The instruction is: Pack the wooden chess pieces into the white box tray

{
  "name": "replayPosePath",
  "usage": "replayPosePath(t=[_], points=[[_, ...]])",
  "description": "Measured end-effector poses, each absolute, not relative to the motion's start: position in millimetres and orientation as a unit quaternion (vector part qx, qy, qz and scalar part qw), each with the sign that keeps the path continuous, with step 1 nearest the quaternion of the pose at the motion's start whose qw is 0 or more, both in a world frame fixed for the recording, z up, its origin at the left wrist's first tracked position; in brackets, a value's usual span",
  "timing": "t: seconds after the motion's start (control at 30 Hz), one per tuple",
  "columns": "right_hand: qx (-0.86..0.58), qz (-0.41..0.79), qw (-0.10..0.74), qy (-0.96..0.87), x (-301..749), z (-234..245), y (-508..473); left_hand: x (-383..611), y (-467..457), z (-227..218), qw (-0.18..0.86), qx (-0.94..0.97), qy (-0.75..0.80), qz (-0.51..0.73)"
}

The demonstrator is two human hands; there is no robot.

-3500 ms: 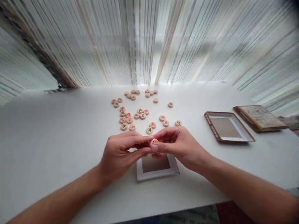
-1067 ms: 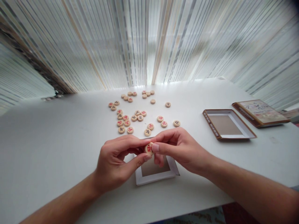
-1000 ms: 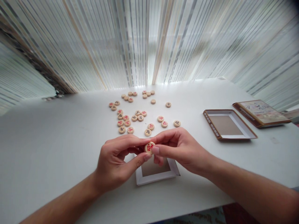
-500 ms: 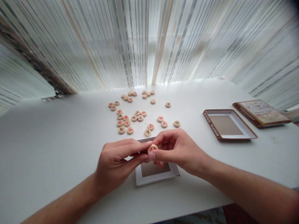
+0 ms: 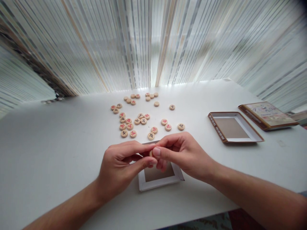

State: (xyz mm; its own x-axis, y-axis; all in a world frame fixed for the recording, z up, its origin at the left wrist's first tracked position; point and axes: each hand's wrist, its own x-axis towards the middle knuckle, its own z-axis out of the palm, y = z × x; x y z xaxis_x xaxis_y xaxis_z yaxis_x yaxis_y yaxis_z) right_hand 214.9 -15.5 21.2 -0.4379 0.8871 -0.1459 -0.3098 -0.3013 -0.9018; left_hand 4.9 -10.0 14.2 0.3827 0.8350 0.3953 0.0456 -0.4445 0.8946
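Observation:
Above a small white-edged box tray [image 5: 161,185], my two hands meet around a round wooden Chinese chess piece [image 5: 151,153]. Its edge shows between the fingertips, while its face is mostly hidden. My left hand [image 5: 122,163] is closed on it, thumb below and fingers above. From the other side my right hand [image 5: 178,155] pinches the same piece, thumb in front. Whether more pieces sit inside the left hand cannot be made out. Just beyond the hands lies a black-marked piece [image 5: 151,136], with a red-marked piece [image 5: 154,130] behind it.
Several more wooden pieces [image 5: 129,126] with red or black characters are scattered across the white table [image 5: 72,153], some blank side up. To the right stand an open box half [image 5: 244,140] and a box with a printed cover [image 5: 270,113]. Striped curtains [image 5: 134,41] hang behind.
The held piece has turned and shifted slightly left between my fingers, so its red-marked face no longer shows. My right thumb has moved up over it. The pieces on the table stay put.

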Motion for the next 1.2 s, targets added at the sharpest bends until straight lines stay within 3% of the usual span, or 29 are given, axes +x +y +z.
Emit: replayPosePath(t=[0.43,0.77,1.2], points=[[-0.307,0.788,0.38,-0.376,219.2,19.5,-14.7,1.1,-5.4,13.8,0.399,0.732,0.284,0.474],[-0.324,0.635,0.482,-0.509,218.7,18.8,-16.7,2.8,-8.8,6.7,0.437,0.68,0.326,0.491],[-0.313,0.618,0.506,-0.514,217.4,17.3,-17.6,3.6,-8.4,8.9,0.419,0.669,0.32,0.524]])
